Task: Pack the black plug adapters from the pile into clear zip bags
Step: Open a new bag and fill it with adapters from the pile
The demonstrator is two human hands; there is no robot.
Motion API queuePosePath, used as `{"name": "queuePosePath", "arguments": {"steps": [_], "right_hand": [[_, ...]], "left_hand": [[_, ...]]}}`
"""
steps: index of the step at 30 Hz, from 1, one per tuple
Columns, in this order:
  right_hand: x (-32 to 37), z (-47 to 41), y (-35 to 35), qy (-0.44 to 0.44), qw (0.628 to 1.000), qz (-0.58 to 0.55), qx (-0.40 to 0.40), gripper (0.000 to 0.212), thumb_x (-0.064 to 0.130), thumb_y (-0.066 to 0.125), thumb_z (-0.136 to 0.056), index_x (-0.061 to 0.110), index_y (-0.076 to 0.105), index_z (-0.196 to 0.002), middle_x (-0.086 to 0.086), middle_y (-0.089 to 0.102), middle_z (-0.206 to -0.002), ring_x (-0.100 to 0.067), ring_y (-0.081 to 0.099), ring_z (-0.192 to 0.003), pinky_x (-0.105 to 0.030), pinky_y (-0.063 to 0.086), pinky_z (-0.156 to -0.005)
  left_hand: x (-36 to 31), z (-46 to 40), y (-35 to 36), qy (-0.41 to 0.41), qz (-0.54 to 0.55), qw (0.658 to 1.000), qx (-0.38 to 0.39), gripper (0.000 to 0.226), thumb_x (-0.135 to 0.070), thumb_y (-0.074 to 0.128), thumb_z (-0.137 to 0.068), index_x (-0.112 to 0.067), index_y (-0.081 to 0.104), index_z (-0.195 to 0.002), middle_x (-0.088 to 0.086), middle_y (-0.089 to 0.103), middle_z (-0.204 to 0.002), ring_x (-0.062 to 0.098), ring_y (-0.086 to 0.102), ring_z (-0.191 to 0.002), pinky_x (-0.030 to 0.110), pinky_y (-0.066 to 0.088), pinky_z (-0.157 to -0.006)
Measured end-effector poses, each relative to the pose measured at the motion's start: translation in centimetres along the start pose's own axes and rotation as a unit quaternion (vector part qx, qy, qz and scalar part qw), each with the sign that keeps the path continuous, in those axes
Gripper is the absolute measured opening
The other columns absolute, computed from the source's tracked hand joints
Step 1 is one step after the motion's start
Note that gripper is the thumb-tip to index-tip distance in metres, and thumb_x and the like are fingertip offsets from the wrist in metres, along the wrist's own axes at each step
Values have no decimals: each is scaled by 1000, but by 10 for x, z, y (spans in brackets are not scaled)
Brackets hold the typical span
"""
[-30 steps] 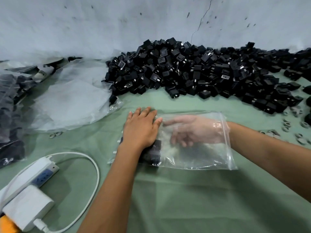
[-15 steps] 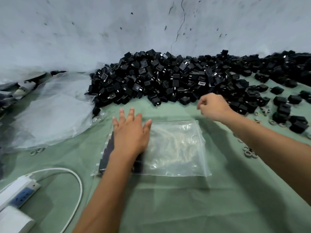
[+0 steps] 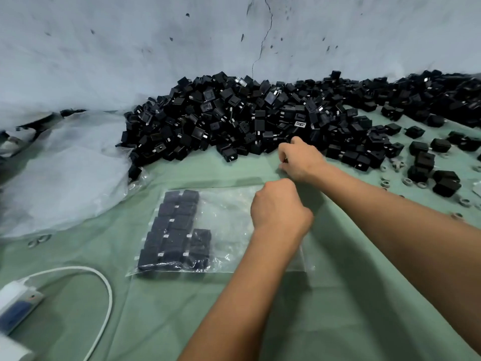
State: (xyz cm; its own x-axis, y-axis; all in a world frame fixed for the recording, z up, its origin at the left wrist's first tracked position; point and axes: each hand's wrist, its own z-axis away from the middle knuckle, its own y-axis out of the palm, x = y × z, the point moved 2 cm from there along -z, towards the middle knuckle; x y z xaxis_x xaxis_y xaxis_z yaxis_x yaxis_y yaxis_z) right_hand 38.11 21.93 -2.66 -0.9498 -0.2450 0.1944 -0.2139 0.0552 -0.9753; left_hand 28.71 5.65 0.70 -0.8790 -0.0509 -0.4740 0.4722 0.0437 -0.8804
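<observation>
Clear zip bag (image 3: pixel 229 230) part-filled with adapters (image 3: pixel 174 230) on green cloth (image 3: pixel 338 295), both hands (image 3: pixel 279 204) near the pile (image 3: pixel 260 118)

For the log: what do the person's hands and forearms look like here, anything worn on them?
Both are bare. The left hand and the right hand show no gloves, rings, watch or wristband on the sides facing the camera. Both forearms are uncovered as far as the frame's lower and right edges, with no sleeve cuff in view. No markings, tape or cables on either.
</observation>
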Motion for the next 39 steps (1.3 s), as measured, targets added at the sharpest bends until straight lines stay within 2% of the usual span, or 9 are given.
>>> {"name": "queuePosePath", "arguments": {"steps": [4, 10, 16, 21, 24, 27, 32, 36, 39], "right_hand": [[-30, 29, -7, 29, 997, -74, -14, 17, 26, 77, -91, 20, 72, -106, -8, 58, -114, -31, 60, -106, -32, 45, -87], [-35, 105, -43, -59, 962, -266, 12, 6, 16, 79, -90, 19, 75, -92, 6, 72, -92, -5, 57, -64, -26, 49, -64], [0, 144, -54, -160, 911, -343, 166, 22, 4, 70, -95, 18, 71, -112, 18, 75, -83, -8, 67, -70, -15, 50, -66], [32, 144, -31, -158, 889, -382, 197, 7, 16, 72, -84, 22, 74, -87, -10, 76, -80, -18, 65, -73, -42, 53, -66], [46, 140, -21, -131, 861, -454, 191, 16, 4, 58, -72, 16, 69, -76, 10, 69, -71, 0, 61, -69, -24, 51, -64], [51, 130, -21, -119, 825, -481, 272, 20, -12, 56, -85, -8, 67, -102, -10, 72, -89, -14, 70, -81, -31, 58, -71], [30, 121, -38, -32, 727, -556, 402, 13, 3, 70, -76, 8, 73, -88, -6, 67, -75, -14, 65, -60, -18, 50, -48], [26, 121, -27, 136, 623, -699, 323, 9, 5, 59, -93, 1, 65, -98, -6, 69, -73, -10, 67, -55, -15, 54, -48], [33, 128, -22, 130, 636, -708, 277, 14, -4, 59, -91, 0, 68, -101, -6, 72, -72, -11, 69, -54, -18, 58, -53]], "left_hand": [[18, -2, -5, -35, 77, 996, 15, 4, -17, 58, -79, -14, 57, -78, 6, 60, -82, 30, 61, -80, 31, 45, -56], [32, 7, -13, -86, 165, 980, 71, 26, -10, 46, -70, -1, 67, -82, 12, 73, -69, 28, 73, -57, 42, 64, -70], [29, 8, -29, -98, 175, 978, 54, 28, -5, 45, -71, -2, 69, -85, 11, 73, -63, 24, 73, -51, 38, 64, -72], [12, 14, -44, -45, 88, 995, -29, 12, -18, 64, -76, -9, 65, -84, 12, 71, -82, 32, 71, -80, 37, 60, -69], [2, 19, -51, -19, 44, 997, -61, 8, -17, 63, -79, -11, 59, -77, 9, 59, -81, 33, 62, -82, 32, 45, -62], [1, 21, -55, -11, 22, 996, -81, 18, -18, 64, -82, -13, 51, -71, 6, 47, -72, 32, 52, -73, 31, 38, -59], [20, 21, -61, -6, 64, 992, -105, 18, -17, 66, -76, -14, 53, -65, 5, 53, -66, 24, 51, -60, 26, 28, -42], [29, 22, -50, -31, 110, 993, -38, 8, -20, 68, -79, -15, 61, -80, 8, 66, -78, 30, 69, -74, 31, 54, -56], [28, 23, -45, -37, 118, 992, -33, 7, -14, 64, -78, -16, 61, -84, 7, 63, -83, 31, 67, -81, 32, 55, -62]]}}
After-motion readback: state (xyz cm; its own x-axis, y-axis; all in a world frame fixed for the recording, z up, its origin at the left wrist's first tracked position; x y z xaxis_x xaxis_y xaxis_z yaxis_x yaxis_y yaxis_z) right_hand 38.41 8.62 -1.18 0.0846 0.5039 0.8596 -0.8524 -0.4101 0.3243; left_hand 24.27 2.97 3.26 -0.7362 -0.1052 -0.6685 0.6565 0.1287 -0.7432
